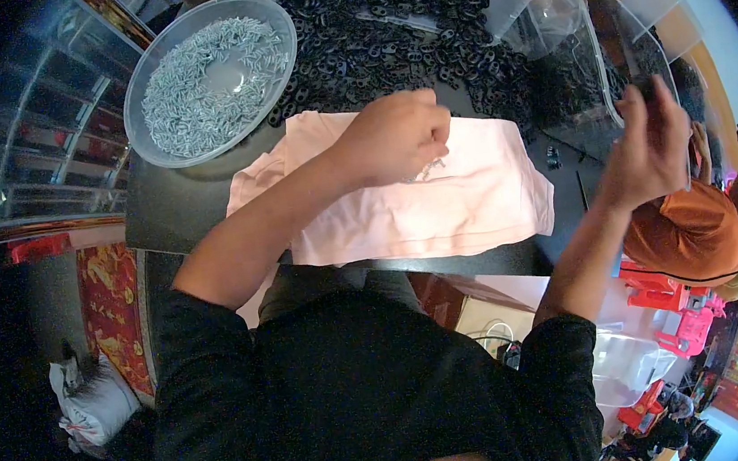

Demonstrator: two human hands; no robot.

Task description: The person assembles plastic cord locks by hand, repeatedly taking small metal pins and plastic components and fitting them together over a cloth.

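My left hand [396, 140] is closed in a fist over a pale pink cloth [488, 164] on the dark table. Small silver screws [430, 168] show just under its fingers, and it seems to hold some of them. My right hand [648, 150] is raised at the right, beside a clear plastic bin [600, 53]. Its fingers point up and stand apart, a little blurred, and nothing plainly shows in them. A big heap of small black oval parts with holes [396, 57] lies beyond the cloth.
A round clear tub [143, 133] of silver screws stands at the far left. Several small metal pieces [553, 155] lie right of the cloth. A person in an orange shirt [688, 228] sits at the right. A white sack [99, 403] stands on the floor at left.
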